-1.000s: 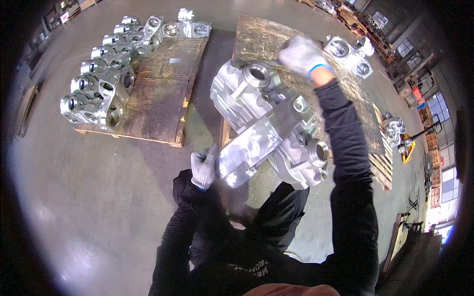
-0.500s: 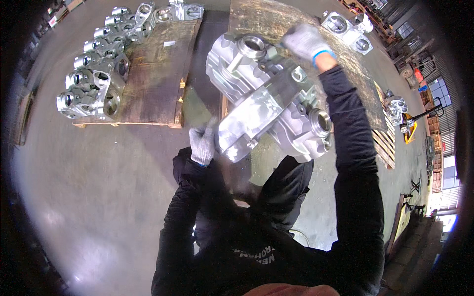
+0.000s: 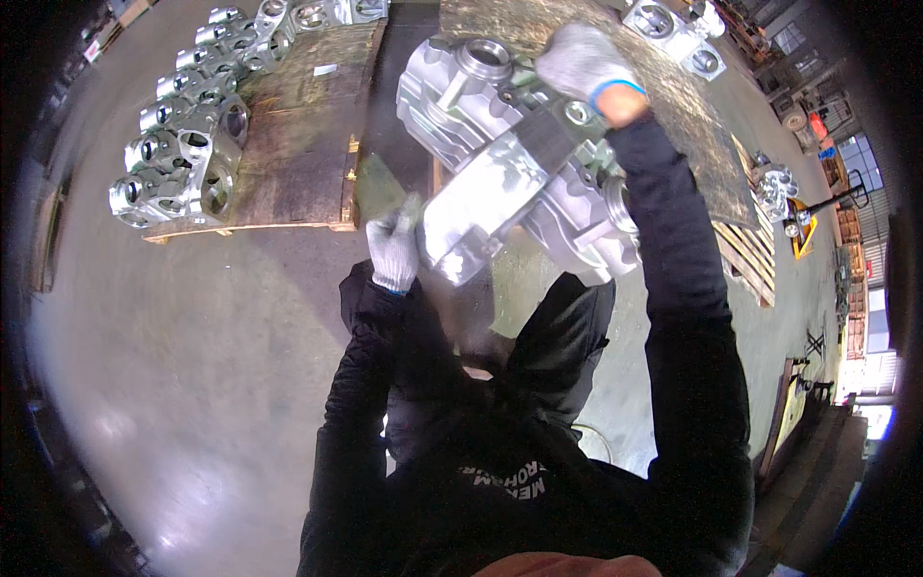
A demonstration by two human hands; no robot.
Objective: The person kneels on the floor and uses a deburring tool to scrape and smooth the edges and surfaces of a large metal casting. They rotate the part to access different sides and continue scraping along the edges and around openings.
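Observation:
A large silver metal casting (image 3: pixel 481 188), with a smooth bright face and round bored openings, stands in front of me by the near end of a wooden pallet. My right hand (image 3: pixel 585 65), in a light knit glove with a blue cuff, is a closed fist over the casting's far right end. Whatever its fingers hold is hidden. My left hand (image 3: pixel 392 252), also gloved, is curled beside the casting's near left edge. Its fingers are bent together, and I cannot see clearly what is between them.
On a pallet (image 3: pixel 298 144) to the left, several similar castings (image 3: pixel 173 159) stand in a row. Another casting (image 3: pixel 673 38) sits on the far right of the pallet (image 3: pixel 707 125) ahead. A yellow pallet truck (image 3: pixel 803 231) stands at the right.
My right hand has moved closer over the casting's far end. My left hand stays by the near left edge. The whole view has shifted slightly, so the scene sits higher.

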